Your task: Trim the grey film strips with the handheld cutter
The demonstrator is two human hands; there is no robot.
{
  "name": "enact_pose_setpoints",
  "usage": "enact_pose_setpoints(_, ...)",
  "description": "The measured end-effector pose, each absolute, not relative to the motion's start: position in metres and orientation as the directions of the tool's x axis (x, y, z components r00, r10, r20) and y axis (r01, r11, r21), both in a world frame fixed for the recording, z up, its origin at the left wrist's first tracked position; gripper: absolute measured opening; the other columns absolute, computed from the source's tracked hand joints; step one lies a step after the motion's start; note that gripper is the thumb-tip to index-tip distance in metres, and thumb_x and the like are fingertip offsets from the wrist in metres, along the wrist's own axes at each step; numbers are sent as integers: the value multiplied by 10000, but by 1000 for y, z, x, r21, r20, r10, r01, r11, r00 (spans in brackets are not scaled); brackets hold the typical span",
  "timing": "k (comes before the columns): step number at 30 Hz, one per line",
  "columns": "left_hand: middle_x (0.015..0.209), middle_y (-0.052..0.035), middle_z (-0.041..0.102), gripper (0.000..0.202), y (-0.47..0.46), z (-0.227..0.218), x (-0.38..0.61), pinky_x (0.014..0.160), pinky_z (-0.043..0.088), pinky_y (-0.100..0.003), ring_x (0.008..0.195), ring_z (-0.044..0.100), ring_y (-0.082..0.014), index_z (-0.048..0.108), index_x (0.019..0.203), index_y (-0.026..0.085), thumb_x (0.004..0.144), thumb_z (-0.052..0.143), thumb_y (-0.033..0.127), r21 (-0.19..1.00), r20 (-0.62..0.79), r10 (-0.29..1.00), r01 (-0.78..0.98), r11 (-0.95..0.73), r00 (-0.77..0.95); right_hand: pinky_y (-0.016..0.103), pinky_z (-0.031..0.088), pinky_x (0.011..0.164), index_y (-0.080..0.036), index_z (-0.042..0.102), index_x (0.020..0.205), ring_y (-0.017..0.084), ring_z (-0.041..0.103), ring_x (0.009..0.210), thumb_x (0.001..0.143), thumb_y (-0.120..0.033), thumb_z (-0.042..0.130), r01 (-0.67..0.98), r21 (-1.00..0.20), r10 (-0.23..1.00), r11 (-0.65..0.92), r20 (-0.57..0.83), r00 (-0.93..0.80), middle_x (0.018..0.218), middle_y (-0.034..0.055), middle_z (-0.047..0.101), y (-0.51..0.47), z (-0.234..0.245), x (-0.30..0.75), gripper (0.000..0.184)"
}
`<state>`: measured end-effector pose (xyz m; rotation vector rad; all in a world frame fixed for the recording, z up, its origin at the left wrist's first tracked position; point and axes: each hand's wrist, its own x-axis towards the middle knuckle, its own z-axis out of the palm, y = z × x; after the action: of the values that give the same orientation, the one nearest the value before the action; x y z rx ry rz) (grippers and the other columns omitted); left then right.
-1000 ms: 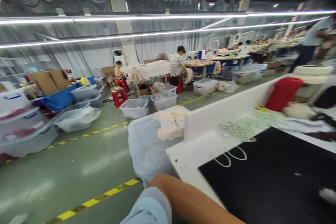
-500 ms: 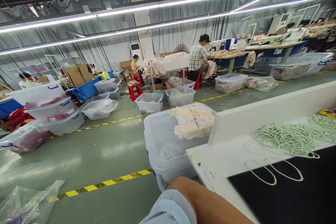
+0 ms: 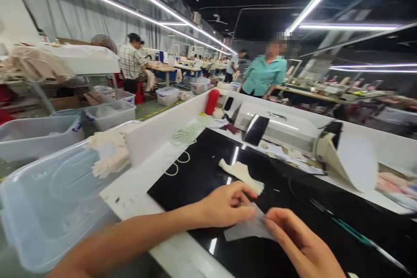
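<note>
My left hand (image 3: 224, 206) is over the black glossy work surface (image 3: 195, 169), its thumb and fingers closed on a thin, whitish, see-through piece of sheet material (image 3: 246, 230). At the other end, my right hand (image 3: 299, 241) pinches the same piece. Whether it is cloth or film I cannot tell. Just beyond my left fingers a cream fabric cutout (image 3: 243, 173) lies flat on the black surface. To the right of my right hand lies a slim tool with a teal handle and metal ends (image 3: 352, 230).
Pale green cords (image 3: 187, 132) are heaped at the table's left, beside a low white side wall (image 3: 172, 124). A dark phone (image 3: 256, 130) leans against a white appliance (image 3: 276, 124). A lidded plastic bin (image 3: 42, 208) stands left. A person in a teal shirt (image 3: 265, 74) stands beyond.
My view has swung right from the aisle and bins to the table. Both hands are now in view with the thin piece; earlier only a bent arm and sleeve showed.
</note>
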<state>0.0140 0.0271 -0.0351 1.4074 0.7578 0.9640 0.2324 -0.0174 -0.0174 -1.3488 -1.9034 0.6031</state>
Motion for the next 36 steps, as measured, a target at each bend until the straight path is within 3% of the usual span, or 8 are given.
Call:
enact_pose_setpoints(2, 926, -33, 678, 437, 24, -34, 7, 639, 565, -340, 724, 694, -207, 622, 1208, 263, 814, 763, 388, 992, 68, 875, -122, -10, 480, 191, 558, 591, -263, 735, 872, 158, 682, 653, 934, -634, 636, 602, -732, 946, 321, 278, -166, 750, -8, 716, -13, -11, 230, 388)
enact_pose_setpoints(6, 916, -15, 657, 511, 22, -24, -4, 664, 583, -332, 720, 723, -197, 548, 1255, 240, 797, 728, 380, 997, 18, 876, -80, 23, 482, 216, 546, 623, -268, 765, 926, 171, 690, 699, 967, -539, 636, 591, -721, 928, 363, 339, -156, 832, 4, 752, 4, -8, 217, 303)
enact_pose_setpoints(14, 887, 31, 613, 346, 65, 10, -24, 558, 492, -239, 631, 615, -121, 528, 1209, 214, 901, 632, 335, 950, 140, 929, 217, -224, 344, 301, 527, 638, -264, 783, 922, 210, 659, 709, 1024, -544, 538, 620, -656, 881, 430, 456, -128, 852, 43, 750, 35, -3, 192, 386)
enact_pose_setpoints(18, 878, 32, 654, 76, 92, 30, -31, 703, 483, -258, 717, 593, -126, 629, 974, 205, 942, 646, 271, 801, 254, 902, 447, -399, 350, 351, 526, 740, -254, 779, 969, 245, 693, 834, 1059, -505, 477, 696, -573, 857, 433, 502, -120, 927, 67, 766, 61, -1, 181, 402)
enact_pose_setpoints(21, 895, 19, 684, 49, 106, 32, -30, 805, 504, -289, 836, 639, -168, 669, 918, 202, 962, 646, 206, 657, 279, 876, 587, -472, 392, 382, 495, 798, -250, 777, 983, 268, 684, 907, 1069, -436, 484, 770, -486, 850, 414, 510, -135, 931, 67, 761, 75, -5, 178, 357)
enact_pose_setpoints(24, 994, -20, 712, 66, 116, 23, -27, 892, 558, -362, 934, 680, -196, 699, 1007, 176, 1010, 668, 234, 522, 266, 852, 676, -521, 451, 383, 460, 789, -246, 778, 965, 263, 661, 875, 1061, -363, 525, 832, -391, 848, 394, 503, -166, 892, 54, 751, 80, -11, 178, 295)
enact_pose_setpoints(29, 1228, -90, 698, 277, 128, 3, -24, 928, 615, -441, 1058, 705, -230, 677, 1233, 159, 1048, 676, 364, 349, 217, 823, 745, -568, 525, 367, 424, 755, -242, 772, 934, 246, 632, 847, 1043, -288, 585, 894, -254, 845, 369, 492, -209, 873, 45, 741, 81, -21, 177, 221)
enact_pose_setpoints(36, 1263, -96, 688, 290, 130, -9, -25, 942, 613, -450, 1082, 701, -237, 670, 1264, 166, 1048, 674, 359, 223, 197, 798, 767, -602, 570, 360, 536, 818, -182, 716, 948, 180, 660, 840, 1028, -268, 664, 920, -169, 855, 353, 456, -245, 874, -5, 698, 81, -36, 176, 128)
